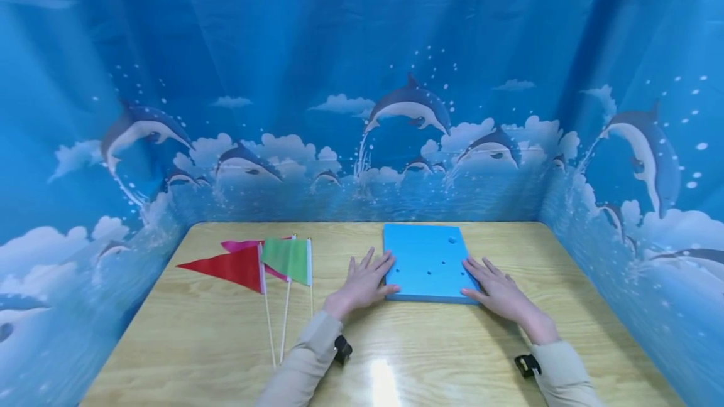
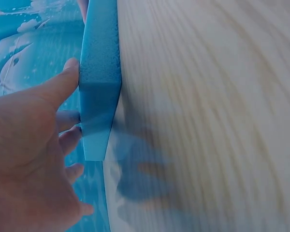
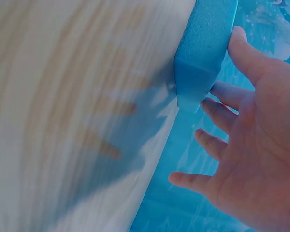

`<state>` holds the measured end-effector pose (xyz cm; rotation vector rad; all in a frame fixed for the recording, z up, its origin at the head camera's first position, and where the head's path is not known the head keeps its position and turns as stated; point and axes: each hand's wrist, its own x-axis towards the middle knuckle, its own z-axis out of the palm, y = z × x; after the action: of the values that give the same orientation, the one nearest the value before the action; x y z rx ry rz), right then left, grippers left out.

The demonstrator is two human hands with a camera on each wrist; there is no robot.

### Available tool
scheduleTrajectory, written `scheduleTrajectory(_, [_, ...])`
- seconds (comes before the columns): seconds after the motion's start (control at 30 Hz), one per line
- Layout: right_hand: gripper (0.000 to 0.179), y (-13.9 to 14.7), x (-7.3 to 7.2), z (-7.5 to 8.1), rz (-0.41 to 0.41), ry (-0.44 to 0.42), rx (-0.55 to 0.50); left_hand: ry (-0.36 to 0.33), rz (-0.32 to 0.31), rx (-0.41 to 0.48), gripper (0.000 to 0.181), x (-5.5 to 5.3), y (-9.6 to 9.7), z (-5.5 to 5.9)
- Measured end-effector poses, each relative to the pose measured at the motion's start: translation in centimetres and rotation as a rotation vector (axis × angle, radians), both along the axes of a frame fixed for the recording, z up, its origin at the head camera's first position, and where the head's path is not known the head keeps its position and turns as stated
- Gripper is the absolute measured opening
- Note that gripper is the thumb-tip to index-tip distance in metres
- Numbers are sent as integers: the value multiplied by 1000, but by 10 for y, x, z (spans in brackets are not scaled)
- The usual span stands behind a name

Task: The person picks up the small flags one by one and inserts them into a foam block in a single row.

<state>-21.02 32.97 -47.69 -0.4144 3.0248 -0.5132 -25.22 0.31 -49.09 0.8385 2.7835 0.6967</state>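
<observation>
A blue foam block [image 1: 421, 247] with several small holes in its top lies flat on the wooden table. My left hand [image 1: 362, 281] rests at its left edge, thumb on the near corner and fingers spread. On the opposite side, my right hand [image 1: 500, 291] touches the right edge, its thumb near the front corner and its fingers fairly straight. In the left wrist view, the thumb and fingertips [image 2: 71, 67] meet the upper face of the thick foam. The right wrist view has the thumb and index finger at the foam, with the other fingers spread beyond it.
Left of the block lie a red pennant [image 1: 240, 267], a green flag [image 1: 287, 259] and a magenta flag [image 1: 240, 245] partly under them, on thin white sticks. A dolphin-print curtain [image 1: 317, 80] surrounds the table [image 1: 186, 325] at the back and sides.
</observation>
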Motion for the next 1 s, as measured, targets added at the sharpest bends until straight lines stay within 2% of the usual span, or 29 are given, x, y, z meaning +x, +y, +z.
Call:
scheduleTrajectory(0.27, [76,-20,-2,0,42,-12,-18,-7,16,30,75,7,-29,2])
scheduleTrajectory(0.6, [72,-45,5,2,111,-9,-42,-7,46,63,74,21,-64,0])
scheduleTrajectory(0.8, [71,-58,9,1,145,10,-31,-6,66,52,74,29,-80,1])
scheduleTrajectory(1.0, [71,-70,16,2,173,8,-28,-21,96,31,74,42,-91,5])
